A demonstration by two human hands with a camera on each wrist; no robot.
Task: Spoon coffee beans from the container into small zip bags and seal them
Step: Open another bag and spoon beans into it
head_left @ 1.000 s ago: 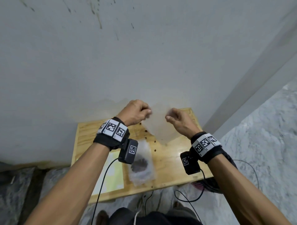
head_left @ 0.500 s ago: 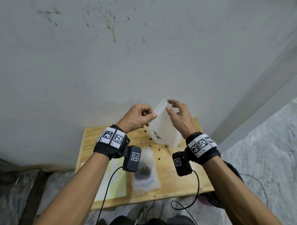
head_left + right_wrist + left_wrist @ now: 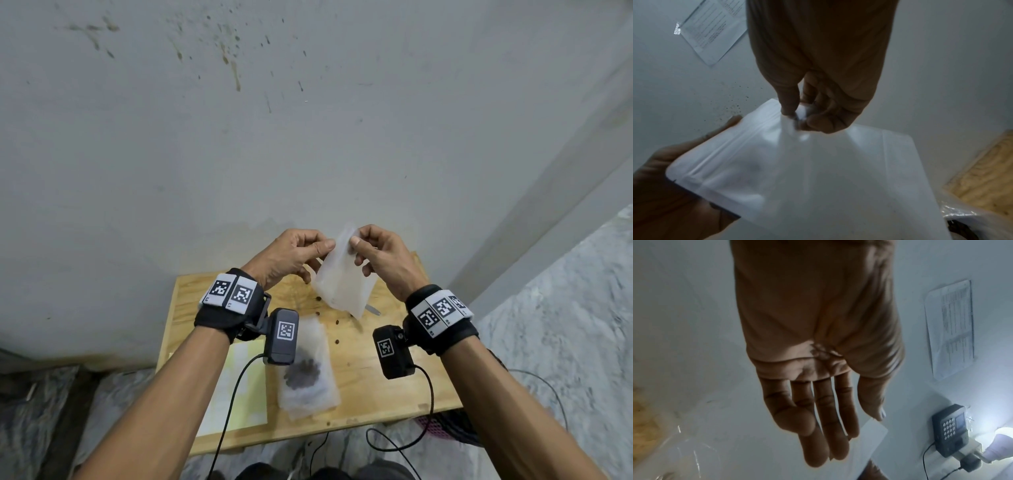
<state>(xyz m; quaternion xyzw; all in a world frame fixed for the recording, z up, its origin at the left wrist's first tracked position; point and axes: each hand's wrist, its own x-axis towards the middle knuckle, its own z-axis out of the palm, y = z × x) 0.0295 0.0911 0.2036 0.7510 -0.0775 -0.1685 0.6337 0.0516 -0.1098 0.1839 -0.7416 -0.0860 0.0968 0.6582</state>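
A small frosted white zip bag [image 3: 342,287] hangs in the air above a wooden table [image 3: 370,387], close to the wall. My left hand [image 3: 327,246] pinches its top edge from the left, thumb in front and fingers behind. My right hand [image 3: 354,241] pinches the same edge from the right. In the right wrist view, thumb and forefinger of the right hand [image 3: 797,118] nip the bag [image 3: 818,178] just above its zip strip, while the left hand [image 3: 663,186] backs the bag's corner. The bean container is hidden.
A second bag holding dark coffee beans [image 3: 305,370] lies flat on the table under my left wrist. Loose beans [image 3: 337,322] dot the wood, and a metal handle [image 3: 372,310] pokes out behind the held bag. A pale yellow sheet [image 3: 239,383] covers the table's left.
Both hands have closed in on the bag's top edge. The right hand's fingers, spread half a second ago, now pinch it. The bag hangs slightly higher against the wall.
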